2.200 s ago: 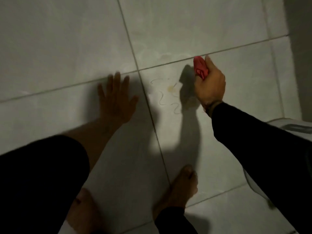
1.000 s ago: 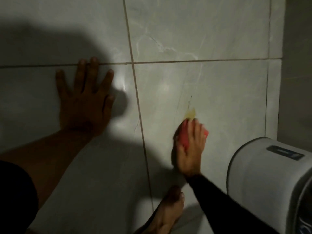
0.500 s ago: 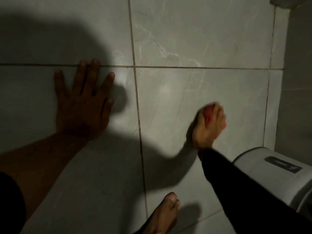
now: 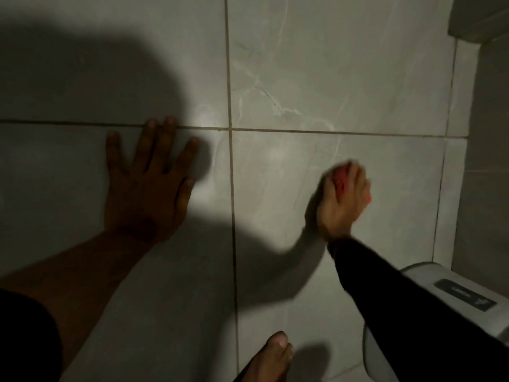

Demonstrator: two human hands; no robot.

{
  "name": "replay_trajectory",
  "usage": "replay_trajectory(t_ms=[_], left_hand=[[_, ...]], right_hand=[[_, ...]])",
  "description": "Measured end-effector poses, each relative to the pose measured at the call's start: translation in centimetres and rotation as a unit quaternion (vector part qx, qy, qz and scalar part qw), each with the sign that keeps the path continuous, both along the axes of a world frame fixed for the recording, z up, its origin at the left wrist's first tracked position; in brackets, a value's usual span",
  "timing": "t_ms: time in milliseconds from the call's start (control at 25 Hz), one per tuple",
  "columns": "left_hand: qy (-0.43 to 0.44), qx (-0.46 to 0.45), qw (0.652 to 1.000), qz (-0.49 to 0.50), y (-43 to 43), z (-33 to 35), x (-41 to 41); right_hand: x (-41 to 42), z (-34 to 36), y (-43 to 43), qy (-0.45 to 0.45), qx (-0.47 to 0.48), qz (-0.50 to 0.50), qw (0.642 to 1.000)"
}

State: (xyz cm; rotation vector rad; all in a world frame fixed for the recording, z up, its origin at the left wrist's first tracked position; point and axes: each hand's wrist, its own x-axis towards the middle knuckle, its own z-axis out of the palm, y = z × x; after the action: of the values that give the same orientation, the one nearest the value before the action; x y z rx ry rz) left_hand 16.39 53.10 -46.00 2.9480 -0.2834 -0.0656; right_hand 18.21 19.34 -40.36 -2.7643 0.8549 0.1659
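My right hand (image 4: pixel 343 201) holds a small red cloth (image 4: pixel 341 180) against a grey marbled floor tile (image 4: pixel 297 166), fingers wrapped over it; only a patch of red shows between them. The hand is blurred by motion. My left hand (image 4: pixel 148 186) lies flat on the neighbouring tile, fingers spread, fingertips reaching the grout line. No stain shows on the tile around the cloth.
A white rounded appliance with a dark label (image 4: pixel 451 299) stands at the lower right, partly behind my black sleeve. A bare foot (image 4: pixel 272 359) rests at the bottom centre. A wall (image 4: pixel 487 161) rises on the right. Large shadows cover the left tiles.
The right hand with the red cloth has moved up and right across the tile over the yellowish stain, which no longer shows. The left hand stays planted.
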Motion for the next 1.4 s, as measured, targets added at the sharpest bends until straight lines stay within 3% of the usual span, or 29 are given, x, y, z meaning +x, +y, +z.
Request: replay_trajectory(t_ms=[120, 240, 360, 440, 520, 640, 720, 880, 1000, 1080, 1160, 1280, 1400], left_hand=[[-0.005, 0.000, 1.000, -0.001, 0.0, -0.2, 0.1], [-0.004, -0.003, 1.000, 0.006, -0.1, -0.1, 0.2], [-0.006, -0.001, 1.000, 0.007, -0.2, 0.0, 0.2], [-0.007, -0.006, 1.000, 0.004, 0.0, -0.2, 0.1], [-0.010, -0.012, 1.000, 0.000, -0.1, -0.2, 0.0], [-0.006, -0.015, 1.000, 0.000, -0.1, -0.1, 0.2], [0.008, -0.017, 1.000, 0.005, 0.0, 0.0, 0.2], [0.002, -0.003, 1.000, 0.004, -0.1, 0.2, 0.1], [0.010, -0.001, 1.000, 0.001, 0.0, 0.2, 0.0], [0.017, 0.002, 1.000, -0.003, -0.1, 0.1, 0.1], [0.021, -0.009, 1.000, -0.001, -0.2, 0.1, 0.2], [0.025, -0.007, 1.000, 0.004, 0.1, 0.2, -0.1], [0.025, -0.003, 1.000, -0.003, 0.1, 0.2, 0.2]], right_hand=[[7.2, -2.5, 7.8, -0.075, -0.014, 0.210, 0.975], [-2.5, -2.7, 12.0, 0.013, 0.017, 0.406, 0.914], [-12.0, 0.3, 7.9, 0.107, 0.031, 0.359, 0.927], [-8.3, 0.6, 5.6, 0.068, 0.066, 0.251, 0.963], [1.1, -0.5, 7.0, -0.017, 0.041, 0.170, 0.984], [7.6, -2.5, 13.5, -0.097, 0.009, 0.325, 0.941], [0.7, -3.0, 15.6, -0.052, 0.028, 0.419, 0.906], [-16.2, 0.5, 10.0, 0.082, 0.037, 0.390, 0.916], [-8.8, 0.1, 3.8, 0.071, 0.018, 0.240, 0.968], [1.5, -0.7, 2.7, -0.025, 0.005, 0.140, 0.990], [6.6, -2.1, 7.2, -0.091, -0.026, 0.164, 0.982], [4.7, -3.1, 14.2, -0.071, 0.022, 0.323, 0.943], [6.3, -2.7, 8.8, -0.070, 0.020, 0.370, 0.926]])
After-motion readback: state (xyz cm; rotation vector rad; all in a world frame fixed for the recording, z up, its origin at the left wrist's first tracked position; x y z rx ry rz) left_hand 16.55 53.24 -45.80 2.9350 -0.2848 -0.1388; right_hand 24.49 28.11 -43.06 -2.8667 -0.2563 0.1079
